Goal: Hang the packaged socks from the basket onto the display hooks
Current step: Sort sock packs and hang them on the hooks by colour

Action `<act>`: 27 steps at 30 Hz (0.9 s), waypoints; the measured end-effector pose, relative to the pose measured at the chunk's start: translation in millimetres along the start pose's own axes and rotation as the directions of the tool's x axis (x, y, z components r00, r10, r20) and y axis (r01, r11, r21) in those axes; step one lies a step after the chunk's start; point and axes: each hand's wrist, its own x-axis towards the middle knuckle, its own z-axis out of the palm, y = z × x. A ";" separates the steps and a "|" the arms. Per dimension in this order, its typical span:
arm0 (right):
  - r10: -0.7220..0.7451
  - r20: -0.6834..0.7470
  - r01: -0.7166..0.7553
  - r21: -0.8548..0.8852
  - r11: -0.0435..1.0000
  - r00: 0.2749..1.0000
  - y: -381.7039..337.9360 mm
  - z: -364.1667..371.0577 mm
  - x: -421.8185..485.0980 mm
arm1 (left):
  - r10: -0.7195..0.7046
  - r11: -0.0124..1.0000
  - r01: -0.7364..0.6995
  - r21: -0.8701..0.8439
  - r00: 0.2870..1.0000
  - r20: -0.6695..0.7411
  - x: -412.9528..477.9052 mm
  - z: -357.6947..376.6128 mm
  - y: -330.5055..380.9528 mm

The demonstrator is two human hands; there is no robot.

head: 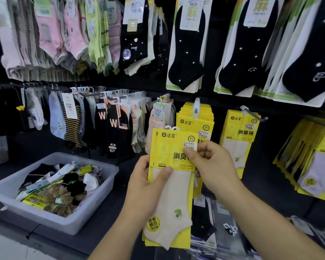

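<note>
Two bare forearms reach in from the bottom edge, and between them the left hand [146,186] and right hand [212,166] hold a small stack of yellow sock packs [172,203] upright in front of the display wall. The left grip wraps the stack's left edge at mid height, thumb laid across the front card and fingers hidden behind. The right grip pinches the upper right edge, its thumb pressed on the front beside the price sticker, the other fingers curled. The front pack shows a cream ankle sock with a small green motif, and white hanger tabs poke above the stack's top edge. Just behind and above the stack a display hook [196,107] carries a thick row of matching yellow packs [195,119]. To the right a second hook [255,115] holds another yellow row [240,132]. The held stack is not on either hook. At lower left the basket [96,201], a pale translucent plastic tub, sits on the dark worktop, well apart from the hands. It is heaped with loose socks and packs [64,188] in black, white, tan and yellow. Black dotted socks [188,49] on green-edged cards hang along the top row.
</note>
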 end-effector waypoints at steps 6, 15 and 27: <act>0.052 -0.003 -0.051 0.131 0.990 0.999 -1.2 -7.7 -2.2 | -0.043 0.999 0.042 -0.028 0.999 -0.006 -1.0 1.6 -0.9; -0.298 0.055 0.291 -0.439 0.850 0.953 -40.8 -27.8 14.7 | 0.023 0.995 -0.029 0.095 0.998 0.059 -3.3 5.1 -3.2; -0.258 0.007 0.235 -0.441 0.867 0.966 -70.7 -38.2 44.9 | 0.048 0.980 -0.042 0.197 0.998 -0.028 2.7 -0.8 -8.0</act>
